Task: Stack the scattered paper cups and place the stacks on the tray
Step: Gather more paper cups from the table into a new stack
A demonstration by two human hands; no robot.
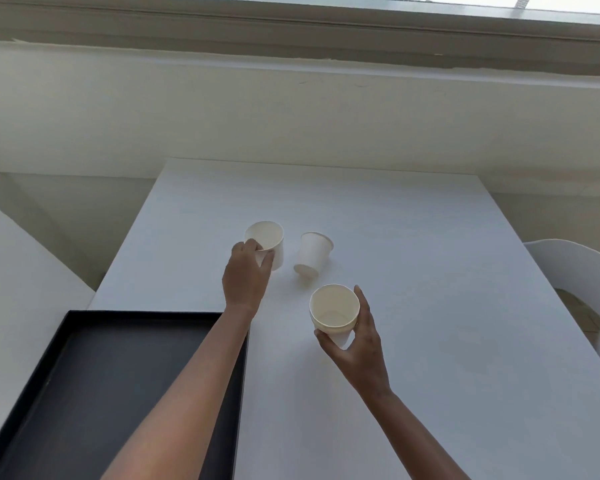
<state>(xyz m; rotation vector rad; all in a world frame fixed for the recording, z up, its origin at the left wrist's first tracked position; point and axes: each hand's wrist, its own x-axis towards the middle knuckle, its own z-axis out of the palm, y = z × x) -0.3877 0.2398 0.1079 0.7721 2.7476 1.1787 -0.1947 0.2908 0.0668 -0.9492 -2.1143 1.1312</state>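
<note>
Far cup [268, 241], gripped by our left hand [245, 277], which hides its near wall; near cup [334, 308] held in our right hand [359, 342]; tray [94, 393] cut off at the frame's edge.

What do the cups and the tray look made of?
The cups look like thin white paper: matte walls and rolled rims. The tray is black and matte with a low raised rim. It could be plastic or coated board; I cannot tell which.
</note>
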